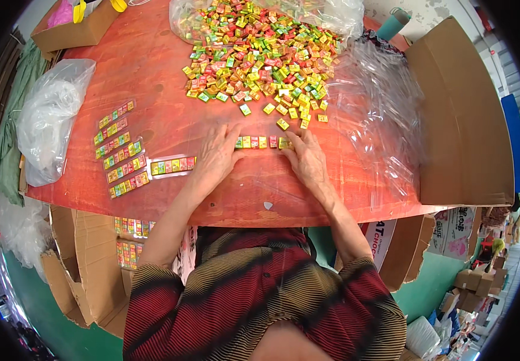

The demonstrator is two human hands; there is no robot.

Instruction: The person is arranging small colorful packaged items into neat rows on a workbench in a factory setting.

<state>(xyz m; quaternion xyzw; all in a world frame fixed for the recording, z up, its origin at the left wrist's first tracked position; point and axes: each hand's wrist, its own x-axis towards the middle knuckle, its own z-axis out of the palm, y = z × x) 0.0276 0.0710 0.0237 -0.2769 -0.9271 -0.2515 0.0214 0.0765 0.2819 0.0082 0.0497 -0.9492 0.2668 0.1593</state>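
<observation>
1. Both hands lie flat, gripping nothing: the left hand [216, 155] and right hand [305, 159] press fingertips against the two ends of a short row of candies [261, 142] near the desk's [163, 72] front edge.
2. Left of them, packed candy strips [121, 150] lie by the left edge (one sits apart).
3. Behind, a loose candy pile [260, 54] spreads.
4. Rightward, clear sleeves [380, 102] and a cardboard box [464, 120].
</observation>
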